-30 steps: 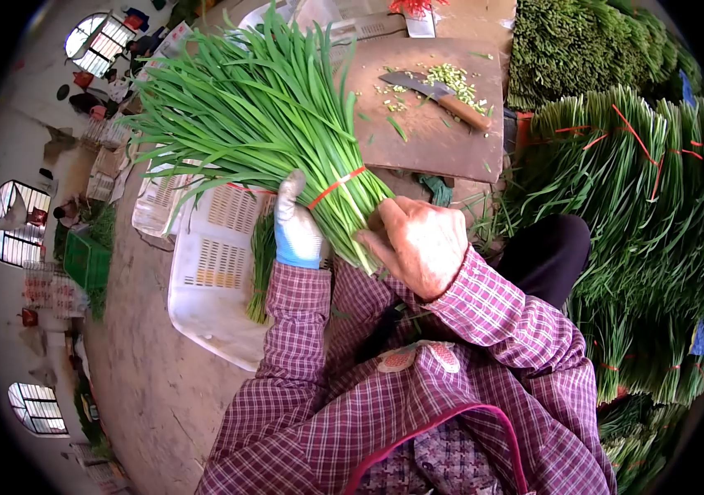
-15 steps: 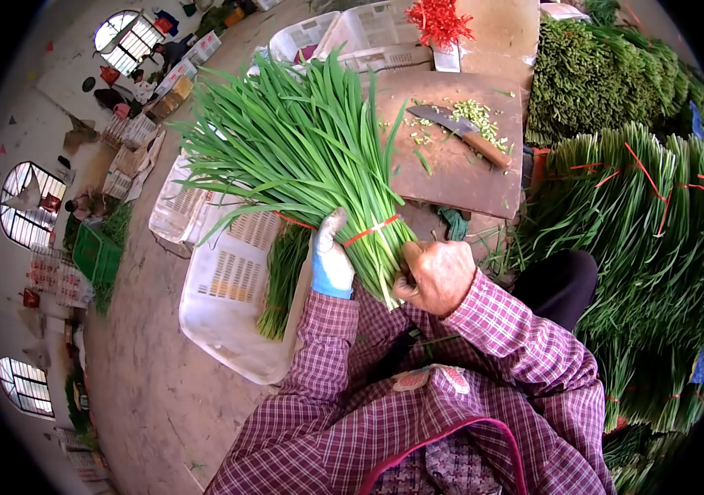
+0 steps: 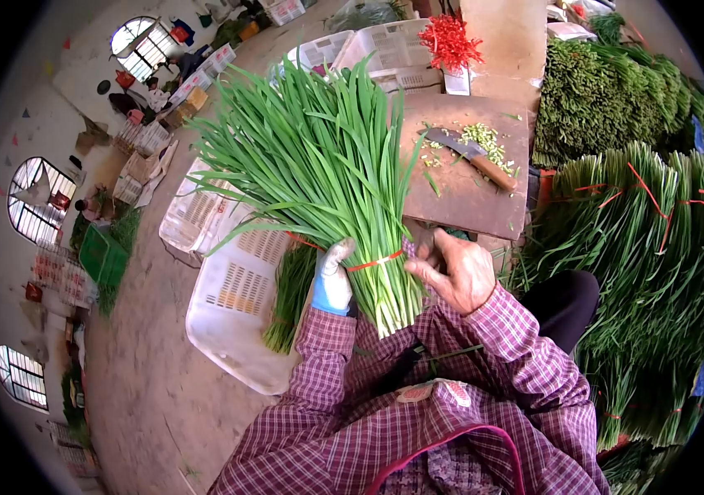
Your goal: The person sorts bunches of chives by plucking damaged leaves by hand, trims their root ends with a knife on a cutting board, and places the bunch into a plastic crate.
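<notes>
A large bunch of green garlic chives (image 3: 327,173) is held upright, leaves fanning up and to the left, pale cut stems pointing down. A red tie (image 3: 375,261) circles it near the lower end. My left hand (image 3: 334,278), in a white and blue glove, grips the bunch from the left just at the tie; most of its fingers are hidden behind the stems. On the other side, my bare right hand (image 3: 461,268) is beside the tie, thumb toward the stems and fingers bent, with a gap between thumb and forefinger. I see nothing held in it.
A knife (image 3: 476,157) and chopped stem bits lie on a brown board (image 3: 459,206). Red ties (image 3: 449,45) stand behind it. At left, a white crate (image 3: 212,330) contains another chive bunch (image 3: 288,293). Stacked chive bundles (image 3: 624,247) rise on the right.
My right hand has moved from the lower stems up to the tie, its closed fingers loosening apart. The bunch now stands more upright, its stem ends in fuller view.
</notes>
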Available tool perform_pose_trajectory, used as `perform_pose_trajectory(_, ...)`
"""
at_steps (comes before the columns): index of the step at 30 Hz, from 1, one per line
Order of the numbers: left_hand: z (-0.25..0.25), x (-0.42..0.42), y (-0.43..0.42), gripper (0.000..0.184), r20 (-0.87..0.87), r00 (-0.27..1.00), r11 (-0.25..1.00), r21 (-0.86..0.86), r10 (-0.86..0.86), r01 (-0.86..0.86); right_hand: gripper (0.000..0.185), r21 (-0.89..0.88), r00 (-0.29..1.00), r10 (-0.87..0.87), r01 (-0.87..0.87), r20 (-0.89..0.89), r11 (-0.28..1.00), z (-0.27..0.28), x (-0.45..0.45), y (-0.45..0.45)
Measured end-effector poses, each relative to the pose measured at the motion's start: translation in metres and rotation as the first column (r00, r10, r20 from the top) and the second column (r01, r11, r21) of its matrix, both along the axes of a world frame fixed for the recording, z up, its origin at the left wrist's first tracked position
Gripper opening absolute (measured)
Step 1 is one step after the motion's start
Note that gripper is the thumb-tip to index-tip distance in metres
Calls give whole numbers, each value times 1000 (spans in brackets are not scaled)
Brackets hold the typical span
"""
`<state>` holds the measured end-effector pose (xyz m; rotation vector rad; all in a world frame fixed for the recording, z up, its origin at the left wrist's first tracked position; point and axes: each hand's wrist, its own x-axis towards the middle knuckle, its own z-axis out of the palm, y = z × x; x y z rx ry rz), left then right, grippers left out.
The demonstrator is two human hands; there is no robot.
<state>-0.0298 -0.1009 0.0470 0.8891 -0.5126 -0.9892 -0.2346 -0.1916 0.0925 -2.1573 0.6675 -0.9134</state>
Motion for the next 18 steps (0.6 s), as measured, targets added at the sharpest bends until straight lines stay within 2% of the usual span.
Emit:
perform_pose_trajectory(1,-9,9,-1,48,75,995,997,10,71,-72,47,-46,1000,-29,29,-8,999,1,5,-3)
perform_pose_trajectory(2,-20,10,2,52,74,996,998,20,54,-56,48,-120,993,-109,103,-48,987,8,12,-4)
perform_pose_trajectory(4,-20,8,8,55,179,981,993,69,78,-92,51,-274,970,-224,191,-94,943,3,27,-8)
perform_pose_trajectory(5,-20,7,7,55,181,981,994,68,71,-84,44,-191,983,-174,160,-60,969,3,31,-10)
perform_pose_trajectory(7,-10,-2,6,47,90,995,998,51,30,-34,40,-152,986,-165,162,-8,975,-1,31,-20)
perform_pose_trajectory(8,-11,0,8,47,90,996,998,50,29,-34,35,-111,988,-151,155,42,982,-2,31,-25)
perform_pose_trajectory(10,-14,6,16,53,15,997,994,73,-79,77,31,19,978,-183,182,99,983,-2,30,-41)
perform_pose_trajectory(11,-17,9,17,24,19,998,990,134,-53,50,33,131,970,-181,161,160,978,-5,29,-49)
perform_pose_trajectory(12,-13,7,19,22,-14,1000,988,151,-25,26,35,238,958,-185,131,221,962,-4,27,-56)
perform_pose_trajectory(13,-20,15,22,23,-16,998,992,112,-55,56,35,262,956,-205,147,212,954,-5,24,-64)
perform_pose_trajectory(14,-28,23,25,25,-19,997,994,75,-81,82,31,380,937,-190,69,292,922,-15,25,-73)
perform_pose_trajectory(15,9,0,26,31,15,998,994,87,-65,63,30,452,927,-240,90,287,888,-26,25,-85)
perform_pose_trajectory(18,14,11,36,37,-50,994,995,17,-98,99,29,606,894,-328,83,305,791,-41,14,-105)
